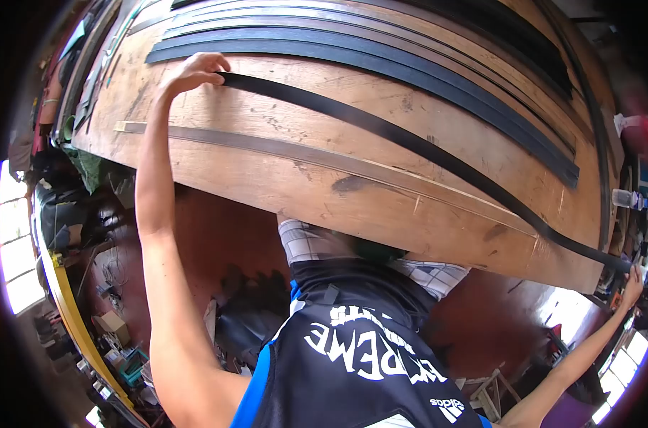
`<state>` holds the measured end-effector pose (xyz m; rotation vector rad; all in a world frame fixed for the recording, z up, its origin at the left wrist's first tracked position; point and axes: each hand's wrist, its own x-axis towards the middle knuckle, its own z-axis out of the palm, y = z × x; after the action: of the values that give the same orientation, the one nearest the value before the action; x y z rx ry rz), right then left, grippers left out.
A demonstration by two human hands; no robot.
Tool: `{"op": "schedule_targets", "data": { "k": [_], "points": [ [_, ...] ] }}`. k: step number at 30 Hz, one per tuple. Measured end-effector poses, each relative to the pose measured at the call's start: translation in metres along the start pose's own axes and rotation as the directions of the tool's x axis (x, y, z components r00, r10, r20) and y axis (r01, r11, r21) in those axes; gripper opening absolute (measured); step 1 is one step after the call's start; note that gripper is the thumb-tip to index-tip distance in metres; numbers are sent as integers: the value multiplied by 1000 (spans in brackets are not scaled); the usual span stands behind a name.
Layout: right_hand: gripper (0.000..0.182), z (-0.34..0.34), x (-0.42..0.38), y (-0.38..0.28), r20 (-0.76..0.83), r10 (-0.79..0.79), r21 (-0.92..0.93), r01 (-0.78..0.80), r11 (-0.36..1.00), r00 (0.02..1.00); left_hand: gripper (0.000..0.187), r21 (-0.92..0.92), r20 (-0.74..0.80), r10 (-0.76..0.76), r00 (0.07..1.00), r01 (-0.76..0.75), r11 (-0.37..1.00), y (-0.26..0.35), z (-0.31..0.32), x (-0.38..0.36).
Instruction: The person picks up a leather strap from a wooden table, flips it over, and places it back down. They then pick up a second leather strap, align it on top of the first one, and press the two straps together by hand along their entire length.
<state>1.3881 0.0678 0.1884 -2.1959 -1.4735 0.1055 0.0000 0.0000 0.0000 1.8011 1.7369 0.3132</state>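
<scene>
A long, narrow black strip, perhaps leather, stretches between my two hands across the wooden table. Pinched at its far left end, it leaves the fingers of my left hand over the tabletop. At the other end my right hand grips the strip past the table's right edge, small and partly blurred at the rim of the view. The strip bows slightly in between. A long, flat wooden rule or batten lies on the table, nearer to me than the strip.
Several dark strips lie side by side on the wooden tabletop, beyond the held one. A clear plastic container stands off to the right. Boxes and clutter lie low at the left, beside a yellow beam.
</scene>
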Motion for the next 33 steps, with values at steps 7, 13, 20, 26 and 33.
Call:
{"op": "schedule_targets", "data": {
  "k": [7,13,20,26,33],
  "points": [
    [46,1,-27,-46,-38,-10,-103,6,995,999,27,-146,-84,-197,977,183,972,-6,3,-12],
    [38,10,-21,-42,-42,-23,-26,21,999,999,29,-146,-262,-235,936,203,968,-18,24,-20],
    [34,18,-38,-53,-17,23,-40,-24,999,1000,32,240,-502,217,837,-106,965,128,119,-38],
    [36,38,-71,-98,-78,39,-66,-44,997,996,47,170,-310,449,838,-415,894,251,217,-24],
    [35,51,-84,-96,-103,24,-41,-28,999,994,59,231,-179,444,878,-401,887,285,232,-4]
  ]
}}
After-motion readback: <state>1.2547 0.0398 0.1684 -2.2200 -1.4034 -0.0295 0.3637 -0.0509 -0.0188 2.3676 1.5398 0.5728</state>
